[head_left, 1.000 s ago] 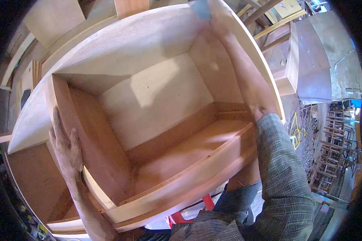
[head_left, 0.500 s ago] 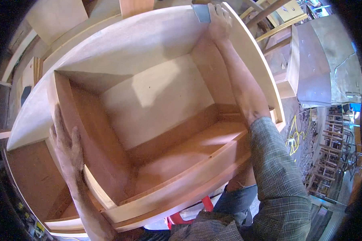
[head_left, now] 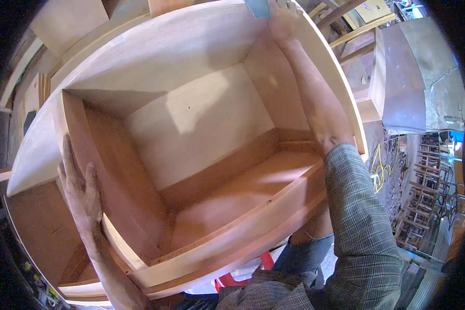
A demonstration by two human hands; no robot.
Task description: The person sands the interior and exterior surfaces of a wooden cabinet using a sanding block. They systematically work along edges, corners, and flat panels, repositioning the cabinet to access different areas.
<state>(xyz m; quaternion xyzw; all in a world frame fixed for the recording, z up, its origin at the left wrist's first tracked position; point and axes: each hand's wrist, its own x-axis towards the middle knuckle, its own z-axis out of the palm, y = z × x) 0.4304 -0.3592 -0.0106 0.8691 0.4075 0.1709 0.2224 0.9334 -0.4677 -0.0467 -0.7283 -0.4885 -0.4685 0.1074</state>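
Your right hand [head_left: 284,23] pinches the blue sheet [head_left: 257,8] at the far right corner of the cabinet [head_left: 206,150]; your left hand [head_left: 82,196] lies flat on the divider [head_left: 111,173]. Sanding appears in hand; the next stroke calls for even pressure.

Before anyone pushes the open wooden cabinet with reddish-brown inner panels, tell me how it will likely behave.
The cabinet should stay rigid, its panels forming a deep box. It's probably heavy too, since it stretches past the left hand.
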